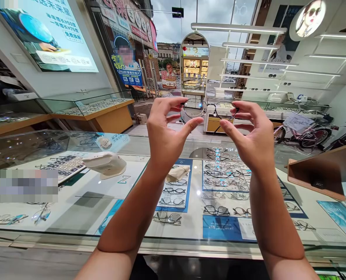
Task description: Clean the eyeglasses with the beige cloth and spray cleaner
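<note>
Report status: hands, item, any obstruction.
Left hand and right hand both pinch the glasses, raised above the glass counter. Nothing between hands and frame.

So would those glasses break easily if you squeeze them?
Probably, yes. The glasses have a very thin rim, so it would likely bend under a hard squeeze. They look light: the left hand and right hand hold them up by fingertips alone. The clear lenses may smudge or slip.
</note>
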Motion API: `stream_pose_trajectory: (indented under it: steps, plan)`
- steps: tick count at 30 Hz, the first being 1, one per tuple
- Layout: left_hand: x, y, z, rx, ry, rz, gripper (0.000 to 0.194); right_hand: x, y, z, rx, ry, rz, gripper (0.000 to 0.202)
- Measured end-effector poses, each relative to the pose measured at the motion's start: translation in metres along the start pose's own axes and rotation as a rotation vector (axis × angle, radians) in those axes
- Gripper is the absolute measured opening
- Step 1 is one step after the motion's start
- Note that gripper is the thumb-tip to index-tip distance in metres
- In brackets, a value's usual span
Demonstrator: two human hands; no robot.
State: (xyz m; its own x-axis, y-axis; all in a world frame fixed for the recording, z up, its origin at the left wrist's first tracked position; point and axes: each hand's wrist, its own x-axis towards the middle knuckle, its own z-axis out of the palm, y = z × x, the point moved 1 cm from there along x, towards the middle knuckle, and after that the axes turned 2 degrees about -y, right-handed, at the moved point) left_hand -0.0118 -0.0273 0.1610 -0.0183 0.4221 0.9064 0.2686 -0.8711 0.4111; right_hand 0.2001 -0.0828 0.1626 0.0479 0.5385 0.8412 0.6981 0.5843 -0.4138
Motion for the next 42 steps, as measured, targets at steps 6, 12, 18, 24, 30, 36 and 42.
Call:
stream_pose_trajectory:
  steps: [6,12,18,24,30,36,42]
  plan:
    - [-0.002,0.005,0.0,-0.006,0.007,-0.02,0.054,-0.001,-0.001,0.0,0.029,-0.006,0.015,0.051]
    - [-0.001,0.005,0.0,-0.009,-0.002,-0.046,0.053,-0.001,-0.002,-0.001,0.01,0.012,0.008,0.051]
    - [-0.001,0.005,0.001,-0.021,-0.012,-0.056,0.05,-0.001,-0.005,-0.002,0.006,0.028,0.012,0.049]
    - [-0.003,0.002,0.002,-0.047,-0.022,-0.076,0.05,-0.003,-0.006,-0.003,-0.023,0.036,-0.001,0.05]
    - [-0.003,0.003,0.003,-0.045,-0.027,-0.081,0.05,-0.002,-0.01,-0.005,-0.024,0.051,0.009,0.046]
    - [-0.003,0.004,0.002,-0.039,-0.021,-0.07,0.047,-0.002,-0.01,-0.005,-0.006,0.039,0.02,0.044]
    - [-0.004,0.008,0.001,-0.014,-0.007,-0.061,0.045,-0.002,-0.005,-0.004,-0.016,0.023,-0.002,0.048]
